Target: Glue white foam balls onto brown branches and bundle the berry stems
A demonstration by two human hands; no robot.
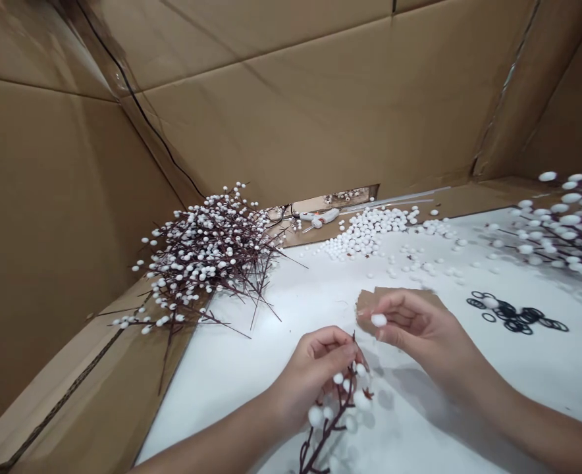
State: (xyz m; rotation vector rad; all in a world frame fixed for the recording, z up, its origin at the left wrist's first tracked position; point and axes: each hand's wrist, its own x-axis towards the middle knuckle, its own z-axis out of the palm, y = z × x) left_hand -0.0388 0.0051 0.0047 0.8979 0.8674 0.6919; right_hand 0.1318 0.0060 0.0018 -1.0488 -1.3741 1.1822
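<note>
My left hand [320, 368] pinches a brown artificial berry branch [331, 424] near its upper tip. Several white berries hang on the twigs of this branch, and some twig ends are bare. Just to the right, my right hand [419, 329] holds one white foam berry [378, 320] between thumb and fingertips. That berry is apart from the branch tip. Beneath the right hand lies a torn piece of cardboard [432, 296] on the white table top.
A heap of berry branches [207, 250] lies at the left. Loose white berries [374, 227] spread along the back, near a glue gun [318, 217]. Black rings [518, 316] lie at right, below more berry branches [567, 224]. Cardboard walls [295, 118] enclose the table [251, 368].
</note>
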